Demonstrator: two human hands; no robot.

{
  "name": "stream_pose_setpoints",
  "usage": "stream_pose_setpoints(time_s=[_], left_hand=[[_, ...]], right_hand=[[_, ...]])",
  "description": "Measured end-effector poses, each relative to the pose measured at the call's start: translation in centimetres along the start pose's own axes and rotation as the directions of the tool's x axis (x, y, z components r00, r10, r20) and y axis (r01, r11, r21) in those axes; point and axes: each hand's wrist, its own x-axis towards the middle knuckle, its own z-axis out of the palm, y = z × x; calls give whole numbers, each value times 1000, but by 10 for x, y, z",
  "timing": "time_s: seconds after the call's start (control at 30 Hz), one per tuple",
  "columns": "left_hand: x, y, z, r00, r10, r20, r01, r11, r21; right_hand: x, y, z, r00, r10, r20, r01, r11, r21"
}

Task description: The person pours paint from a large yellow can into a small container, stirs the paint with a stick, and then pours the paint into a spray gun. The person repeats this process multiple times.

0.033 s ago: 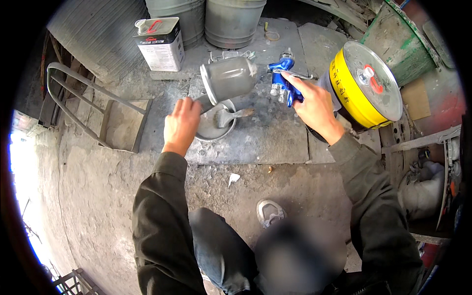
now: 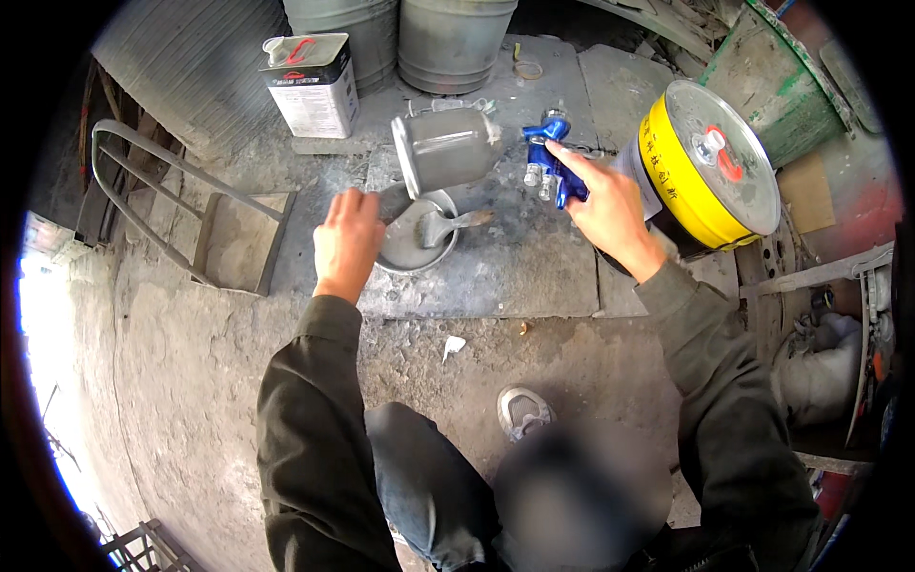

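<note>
My right hand (image 2: 620, 214) is wrapped around a blue spray gun (image 2: 543, 143), index finger stretched along it. Left of the gun, a translucent grey cup (image 2: 450, 148) lies on its side in the air or on the slab, wide rim facing left; whether it joins the gun I cannot tell. Below that rim stands a round metal pot (image 2: 412, 271) with grey liquid. A paintbrush (image 2: 443, 227) rests in the pot, handle toward the right. My left hand (image 2: 348, 243) is curled closed at the pot's left edge, its fingertips and anything in them hidden.
A yellow and black drum (image 2: 686, 181) stands right of my right hand. Beyond the slab (image 2: 534, 276) are a rectangular can (image 2: 319, 100) and large grey buckets (image 2: 456, 43). A metal frame with a flat base (image 2: 243, 243) lies left; a green bin (image 2: 767, 95) is far right.
My left hand has shifted slightly left. The cup has moved a little to the right and its rim has tilted slightly; the spray gun has hardly moved.
</note>
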Motion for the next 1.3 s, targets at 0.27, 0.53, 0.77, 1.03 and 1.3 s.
stream_pose_setpoints(time_s=[0.27, 0.53, 0.77, 1.03, 1.3], left_hand=[[-72, -86, 3, 436, -850, 297, 737, 148, -659], [-308, -190, 4, -93, -909, 406, 543, -388, -745], [-294, -131, 8, 172, -788, 592, 700, -325, -636], [-121, 27, 43, 500, -174, 848, 856, -51, -515], [-62, 136, 132, 490, -34, 871, 866, 132, -482]], right_hand=[[-28, 2, 30, 894, 305, 327, -430, 790, 438], [-36, -12, 29, 716, 476, 510, -697, 449, 559], [-30, -23, 17, 665, 522, 535, -715, 236, 658], [-32, -38, 4, 695, 482, 533, -691, 242, 681], [-22, -48, -11, 662, 508, 551, -720, 228, 655]])
